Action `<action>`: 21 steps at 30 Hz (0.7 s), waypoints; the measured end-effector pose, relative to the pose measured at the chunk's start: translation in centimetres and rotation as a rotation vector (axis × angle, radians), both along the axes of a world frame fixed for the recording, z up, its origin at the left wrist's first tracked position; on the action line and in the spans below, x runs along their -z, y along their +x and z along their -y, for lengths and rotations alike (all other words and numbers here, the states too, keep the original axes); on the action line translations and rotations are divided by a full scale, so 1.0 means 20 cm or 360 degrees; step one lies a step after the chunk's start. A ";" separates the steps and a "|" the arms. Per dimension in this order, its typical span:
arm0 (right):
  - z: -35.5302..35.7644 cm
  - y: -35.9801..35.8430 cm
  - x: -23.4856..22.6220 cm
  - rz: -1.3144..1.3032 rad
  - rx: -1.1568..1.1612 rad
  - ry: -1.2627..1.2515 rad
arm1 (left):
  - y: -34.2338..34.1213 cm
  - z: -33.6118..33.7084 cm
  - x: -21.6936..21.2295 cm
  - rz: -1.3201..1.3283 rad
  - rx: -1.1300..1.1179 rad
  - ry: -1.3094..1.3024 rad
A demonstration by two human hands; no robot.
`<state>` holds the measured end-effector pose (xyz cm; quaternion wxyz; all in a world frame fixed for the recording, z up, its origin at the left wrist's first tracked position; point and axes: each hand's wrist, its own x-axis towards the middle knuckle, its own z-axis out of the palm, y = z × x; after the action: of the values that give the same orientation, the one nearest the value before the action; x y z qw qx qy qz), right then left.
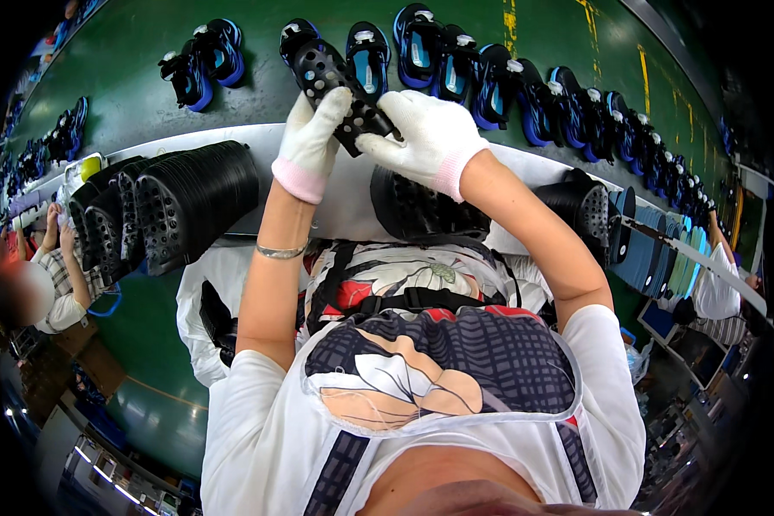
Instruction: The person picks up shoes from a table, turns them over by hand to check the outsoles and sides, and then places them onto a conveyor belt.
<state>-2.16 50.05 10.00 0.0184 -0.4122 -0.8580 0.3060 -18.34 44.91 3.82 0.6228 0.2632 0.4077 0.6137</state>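
At the far left a co-worker's arm [67, 275] in a checked sleeve rests near the end of the grey work shelf [232, 138], and beside it stands a packed row of black shoe soles [176, 206], set on edge with their studded treads facing outward. Behind the shelf a green conveyor belt [129, 95] carries pairs of blue-and-black sandals [205, 60] in a line that curves off to the right. The left hand [310, 142], in a white glove with a pink cuff, is closed around the lower side of a black perforated sandal upper [340, 90], fingers pressed against its edge and thumb hidden behind it. The upper is held up over the front edge of the belt, above the shelf, tilted with its rounded toe end pointing up and to the left; it is glossy black, dotted with round holes. The right hand [430, 133], gloved the same way, clamps the upper's lower right end, fingers curled tight over the top so both hands hold the one piece. Just below the hands another stack of black soles [426, 211] leans on the shelf, and further right lie more black soles [580, 206] and a fanned row of pale blue insoles [662, 258].
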 end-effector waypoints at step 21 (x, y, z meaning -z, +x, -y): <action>-0.71 -0.15 0.47 0.0547 0.0392 -0.1099 | -0.02 -0.34 0.75 -0.2346 0.0637 0.0120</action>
<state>-5.22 64.21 0.50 -0.2282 -0.5390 -0.6395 0.4984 -18.80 51.72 -11.18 0.2795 0.6947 0.6411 0.1684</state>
